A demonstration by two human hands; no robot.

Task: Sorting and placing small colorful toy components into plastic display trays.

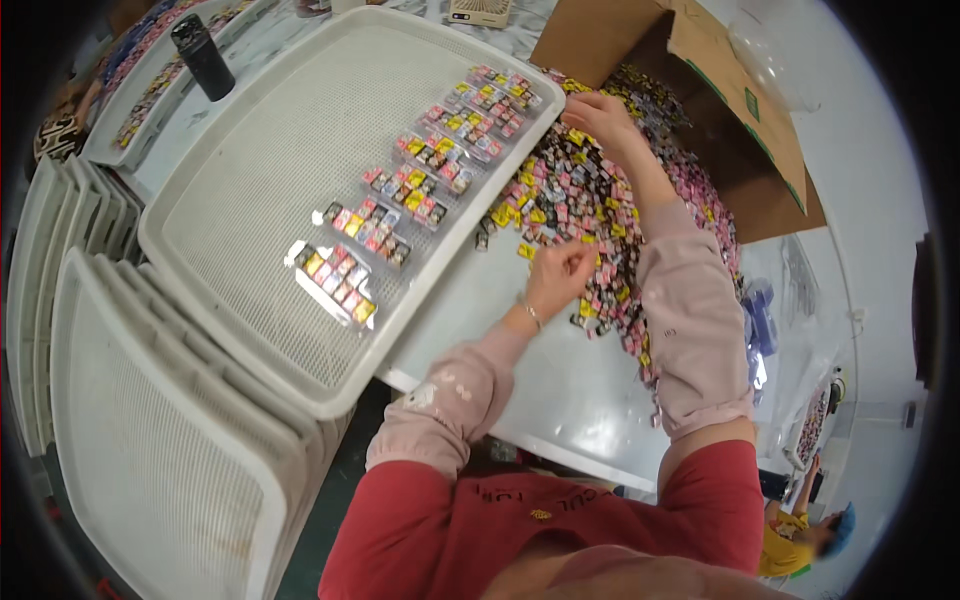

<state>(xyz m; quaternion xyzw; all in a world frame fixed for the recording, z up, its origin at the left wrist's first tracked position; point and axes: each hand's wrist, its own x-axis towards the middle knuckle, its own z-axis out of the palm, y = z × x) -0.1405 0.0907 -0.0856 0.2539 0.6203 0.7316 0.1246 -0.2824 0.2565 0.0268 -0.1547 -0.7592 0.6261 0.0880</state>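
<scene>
My left hand (561, 277) is closed with its fingertips pinched together over the near edge of a heap of small pieces (560, 185). Whatever it holds is too small to make out. Farther off, my right hand (603, 117) reaches to the heap beside the tray's far right corner. Its fingers are bent together and their tips are partly hidden. The pieces are small and flat, in pink, black, yellow and white. On the white mesh tray (270, 130) lies a slanting row of clear plastic packs (335, 285), each filled with such pieces.
An open cardboard box (770, 200) lies behind the heap. Stacked white trays (150, 420) stand at the left. A black bottle (203, 58) and a small beige fan (480, 12) are at the far side. Another person in yellow (785, 545) is at the lower right.
</scene>
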